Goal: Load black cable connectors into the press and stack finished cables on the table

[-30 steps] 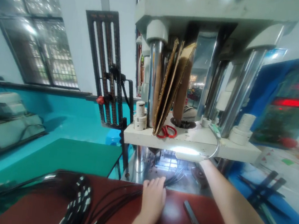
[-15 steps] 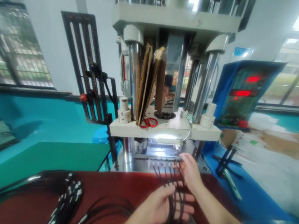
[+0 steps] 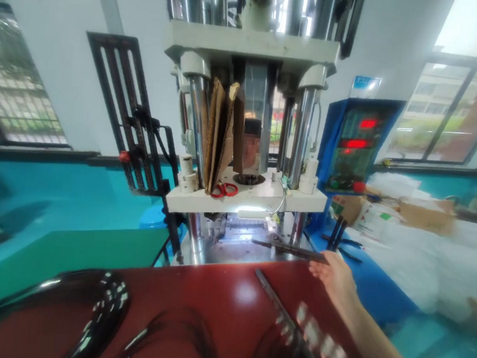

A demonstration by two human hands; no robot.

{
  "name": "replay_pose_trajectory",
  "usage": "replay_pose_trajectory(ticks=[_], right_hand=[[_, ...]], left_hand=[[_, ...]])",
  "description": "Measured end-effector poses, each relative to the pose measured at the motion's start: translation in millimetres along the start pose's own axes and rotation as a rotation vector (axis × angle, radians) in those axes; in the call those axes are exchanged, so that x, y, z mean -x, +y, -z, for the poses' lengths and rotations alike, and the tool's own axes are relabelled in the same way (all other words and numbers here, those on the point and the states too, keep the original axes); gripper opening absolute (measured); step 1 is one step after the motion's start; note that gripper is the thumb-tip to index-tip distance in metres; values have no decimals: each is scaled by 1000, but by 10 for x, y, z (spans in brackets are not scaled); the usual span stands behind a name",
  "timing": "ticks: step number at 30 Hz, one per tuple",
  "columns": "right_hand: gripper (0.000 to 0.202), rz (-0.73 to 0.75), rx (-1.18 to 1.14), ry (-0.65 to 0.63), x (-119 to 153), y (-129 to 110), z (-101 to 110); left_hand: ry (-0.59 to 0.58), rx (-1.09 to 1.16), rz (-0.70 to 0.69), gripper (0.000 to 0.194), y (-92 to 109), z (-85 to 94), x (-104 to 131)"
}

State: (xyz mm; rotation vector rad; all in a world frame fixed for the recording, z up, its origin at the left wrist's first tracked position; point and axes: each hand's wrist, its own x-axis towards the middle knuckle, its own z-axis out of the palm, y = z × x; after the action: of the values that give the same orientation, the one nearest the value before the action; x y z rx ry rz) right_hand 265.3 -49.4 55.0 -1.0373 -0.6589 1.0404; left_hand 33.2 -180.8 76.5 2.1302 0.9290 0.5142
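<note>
Head view: the right hand (image 3: 336,279) holds a dark bar (image 3: 294,251).

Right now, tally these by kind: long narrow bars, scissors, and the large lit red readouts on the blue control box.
Long narrow bars: 2 (one in the right hand, one on the dark red tabletop)
Red-handled scissors: 1
Large lit red readouts: 2
Total: 5
</note>
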Motion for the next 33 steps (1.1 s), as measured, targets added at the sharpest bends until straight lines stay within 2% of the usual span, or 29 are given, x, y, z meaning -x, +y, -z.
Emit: replay_pose_trajectory(ticks=[1, 3, 6, 8, 10, 12, 16, 19, 21, 23, 24, 25, 28, 30, 33], right_hand=[[19, -22, 29, 11, 19, -23, 116], [18, -55, 100, 23, 55, -45, 354], [22, -70, 175, 31, 107, -33, 702], [27, -98, 191, 28, 144, -21, 913], [30, -139, 211, -24, 174, -20, 1104], [30, -124, 346, -122, 181, -29, 1271], [23, 27, 863, -216, 153, -50, 1465], [13, 218, 1413, -234, 240, -64, 1368], [14, 431, 1799, -174, 382, -72, 1177], [20, 631, 2009, -81, 539, -67, 934], [22, 698, 2030, -77, 601, -53, 812], [22, 750, 2012, -129, 643, -29, 699], [20, 883, 1903, -477, 636, 106, 455], [18, 971, 1888, -640, 558, 211, 382], [17, 1073, 1900, -722, 437, 306, 351]], left_hand=[[-12, 1, 3, 53, -66, 59, -83], [-29, 153, 75, 58, -276, 204, -360], [152, 191, 166, 47, -602, 324, -796], [230, 53, 117, 31, -727, 288, -978], [196, -85, 21, 31, -771, 190, -1075], [114, -174, -35, 38, -773, 90, -1131], [29, -276, -44, 40, -774, 14, -1229], [29, -317, -55, 41, -800, 31, -1277], [31, -332, -53, 41, -820, 33, -1288], [36, -343, -47, 41, -839, 19, -1288], [38, -349, -44, 41, -847, 9, -1287], [40, -355, -45, 41, -854, -1, -1286], [47, -354, -62, 41, -863, -19, -1284], [52, -342, -69, 40, -863, -22, -1284], [53, -331, -57, 40, -862, -28, -1283]])
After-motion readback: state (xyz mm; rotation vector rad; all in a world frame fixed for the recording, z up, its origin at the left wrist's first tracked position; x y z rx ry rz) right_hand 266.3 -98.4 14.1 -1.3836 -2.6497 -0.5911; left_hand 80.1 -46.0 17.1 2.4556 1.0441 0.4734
